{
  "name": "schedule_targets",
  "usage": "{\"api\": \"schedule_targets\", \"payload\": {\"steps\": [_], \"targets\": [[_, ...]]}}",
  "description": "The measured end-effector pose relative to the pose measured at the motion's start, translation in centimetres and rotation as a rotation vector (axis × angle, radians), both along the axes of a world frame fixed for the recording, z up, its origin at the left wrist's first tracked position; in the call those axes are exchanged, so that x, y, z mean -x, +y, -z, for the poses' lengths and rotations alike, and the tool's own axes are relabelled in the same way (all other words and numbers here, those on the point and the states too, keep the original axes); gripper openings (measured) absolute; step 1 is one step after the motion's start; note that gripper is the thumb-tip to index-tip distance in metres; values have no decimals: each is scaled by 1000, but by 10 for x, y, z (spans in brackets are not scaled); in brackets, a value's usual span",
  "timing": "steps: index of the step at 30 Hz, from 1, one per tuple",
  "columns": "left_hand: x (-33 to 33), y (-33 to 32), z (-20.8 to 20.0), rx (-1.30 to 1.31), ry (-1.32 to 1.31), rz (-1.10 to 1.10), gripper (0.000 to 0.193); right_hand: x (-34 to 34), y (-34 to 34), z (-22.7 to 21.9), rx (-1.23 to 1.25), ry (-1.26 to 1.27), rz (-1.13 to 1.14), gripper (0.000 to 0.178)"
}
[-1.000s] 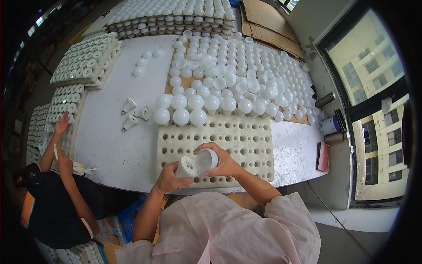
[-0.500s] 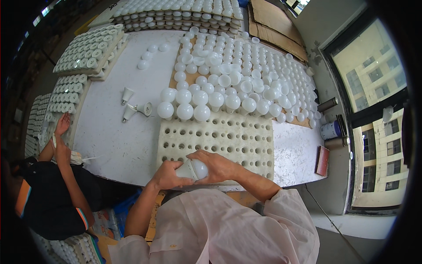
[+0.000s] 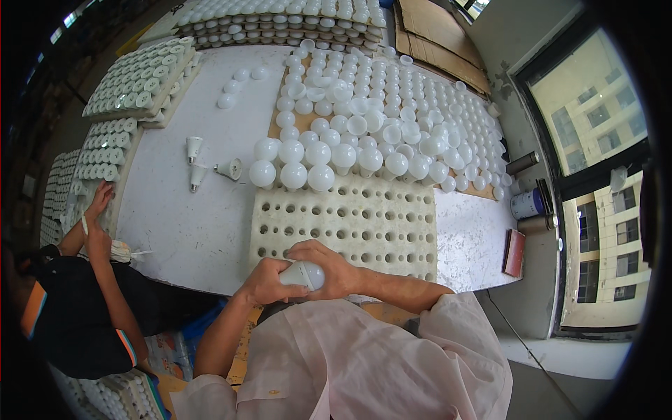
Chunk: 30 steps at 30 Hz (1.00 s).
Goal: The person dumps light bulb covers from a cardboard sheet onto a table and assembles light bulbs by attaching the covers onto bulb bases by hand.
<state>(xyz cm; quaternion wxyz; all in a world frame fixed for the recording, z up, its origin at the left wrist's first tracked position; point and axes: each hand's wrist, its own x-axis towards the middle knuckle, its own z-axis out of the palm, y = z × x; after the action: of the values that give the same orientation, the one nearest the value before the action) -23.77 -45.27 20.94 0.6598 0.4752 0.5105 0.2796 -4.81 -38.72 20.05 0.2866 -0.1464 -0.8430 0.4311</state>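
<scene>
In front of my body, above the near edge of a foam tray with rows of holes point(image 3: 350, 212), both hands are closed on one white light bulb point(image 3: 295, 274). My left hand point(image 3: 262, 283) grips its tapered body. The fingers of my right hand point(image 3: 332, 270) wrap round the frosted dome end, which partly shows between the hands. Along the tray's far rows stand several bulbs with round domes point(image 3: 320, 178). To the left on the white table lie three bulb bodies without domes point(image 3: 229, 169).
Beyond the tray, many loose white domes point(image 3: 392, 133) cover a brown board. Bulb-filled trays point(image 3: 280, 31) are stacked at the back. A co-worker's hand point(image 3: 100, 199) is by trays of bulb bodies point(image 3: 106, 150) on the left. A red booklet point(image 3: 514, 253) and a can point(image 3: 526, 204) sit at right.
My right hand has turned round the dome and now covers more of it, while my left keeps its hold. The loose bulb bodies on the left have rolled slightly.
</scene>
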Motion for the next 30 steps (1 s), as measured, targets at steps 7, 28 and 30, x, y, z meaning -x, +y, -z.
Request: {"api": "schedule_targets", "payload": {"steps": [7, 28, 30], "targets": [[-2, 15, -4, 62, -59, 29, 32, -2, 4, 11, 165, 127, 14, 49], [38, 84, 97, 389, -349, -372, 55, -26, 132, 41, 756, -162, 702, 78], [26, 92, 96, 2, 26, -390, 55, -27, 142, 58, 415, -229, 731, 75]]}}
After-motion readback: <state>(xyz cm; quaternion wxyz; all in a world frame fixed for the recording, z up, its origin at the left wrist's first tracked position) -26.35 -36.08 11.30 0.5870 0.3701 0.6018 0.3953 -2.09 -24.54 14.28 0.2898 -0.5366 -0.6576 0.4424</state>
